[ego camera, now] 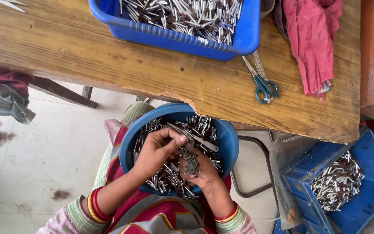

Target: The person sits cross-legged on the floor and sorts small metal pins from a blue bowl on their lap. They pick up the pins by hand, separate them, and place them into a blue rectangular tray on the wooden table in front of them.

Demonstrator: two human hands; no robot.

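Note:
A round blue bowl full of short metal tubes with dark tips rests on my lap. My left hand is over the bowl, its fingers pinched on a thin, flat metal tool with comb-like teeth that points right. My right hand lies palm up beside it, cupping a small bundle of tubes standing on end, dark tips up. The tool's near end sits just above this bundle. Both wrists wear red and gold bangles.
A wooden table with a chipped front edge is ahead. On it are a blue rectangular crate of tubes, teal-handled scissors and a pink-red cloth. Another blue crate of tubes stands on the floor at right.

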